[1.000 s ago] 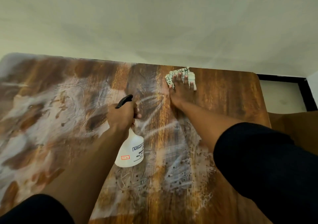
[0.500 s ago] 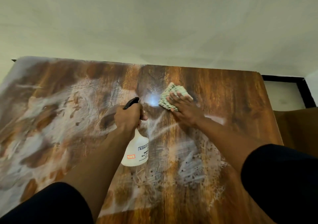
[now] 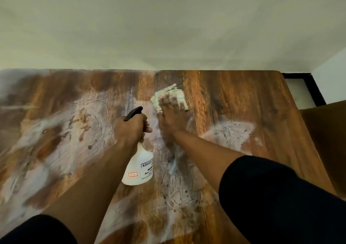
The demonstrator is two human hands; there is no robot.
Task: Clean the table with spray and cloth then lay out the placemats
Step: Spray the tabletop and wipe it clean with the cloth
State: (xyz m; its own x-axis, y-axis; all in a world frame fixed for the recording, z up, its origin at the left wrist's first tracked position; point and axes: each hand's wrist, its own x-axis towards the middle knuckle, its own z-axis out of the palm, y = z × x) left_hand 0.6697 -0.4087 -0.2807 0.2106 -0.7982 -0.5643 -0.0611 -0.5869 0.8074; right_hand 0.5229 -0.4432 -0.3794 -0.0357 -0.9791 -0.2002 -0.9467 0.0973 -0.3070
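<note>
A brown wooden table (image 3: 243, 97) fills the view, streaked with whitish wet smears. My left hand (image 3: 132, 128) grips the neck of a white spray bottle (image 3: 139, 166) with a black trigger, held above the table's middle. My right hand (image 3: 171, 116) lies flat with straight fingers on a folded white checked cloth (image 3: 180, 95), pressing it to the tabletop near the far edge. The cloth shows only around my fingers. No placemats are in view.
A pale wall (image 3: 168, 28) runs along the table's far edge. At the right, past the table's corner, are a black-framed panel (image 3: 314, 90) and a brown surface (image 3: 325, 131). The table's right side looks dry and unsmeared.
My right hand has slid the cloth across the tabletop, first toward me and leftward, then away again toward the far edge. The left hand keeps its grip on the bottle.
</note>
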